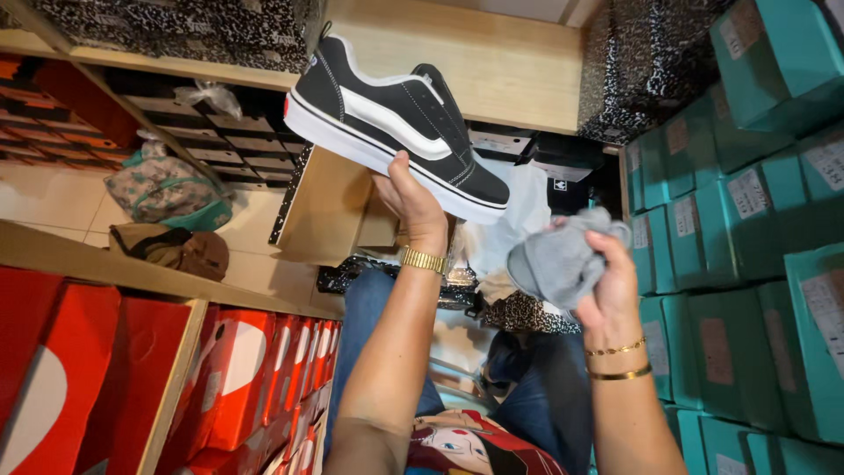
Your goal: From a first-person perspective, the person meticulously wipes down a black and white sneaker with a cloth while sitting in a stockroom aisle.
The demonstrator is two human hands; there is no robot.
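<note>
The left hand was closed around the sole of a black sneaker with a white side stripe and white sole, lifting it well above the open shoebox that lay just below it. The right hand was clenched on a bunched grey cloth, to the right of the box and a little below the shoe's toe, not touching the shoe.

As far as the view showed, the shoe was already out of its box and raised for handling, and the cloth was ready in the other hand — but cloth and shoe were still apart, so any wiping looked not yet begun at this instant. White tissue paper stood crumpled beside the box, just behind the cloth.

Left of the box and lower down, red shoeboxes with white curved shapes sat packed in a wooden shelf. Far right of the box, teal shoeboxes were stacked in a wall, each with a pale rectangular label on its end. Above the box — black-and-white speckled boxes on an upper shelf. A patterned bag lay on the floor to the left.
</note>
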